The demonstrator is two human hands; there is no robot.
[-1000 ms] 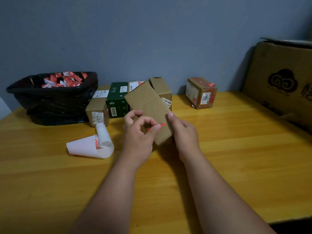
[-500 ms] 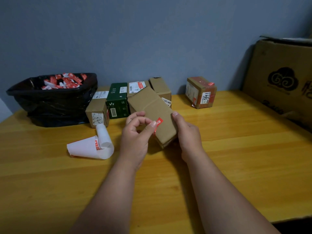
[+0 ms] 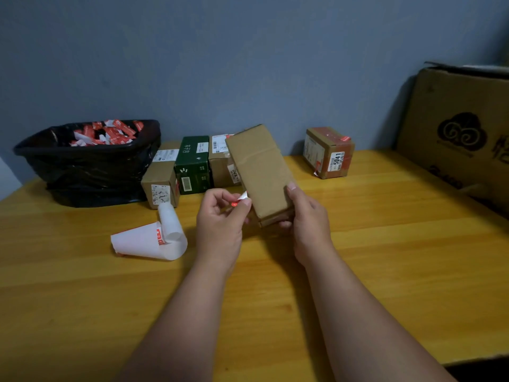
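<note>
A flat brown cardboard box is tilted up above the wooden table in the middle of the head view. My right hand grips its lower right end, thumb on the top face. My left hand pinches a small red and white sticker between thumb and forefinger, just left of the box's lower edge. Whether the sticker still touches the box is unclear.
A curled strip of white label backing lies left of my hands. Behind stand a black bin bag with red scraps, a row of small parcels, a taped parcel and a large carton at right.
The box has been tipped up more steeply and shifted right. The sticker, on the box face before, is now pinched in my left hand beside the box's left edge.
</note>
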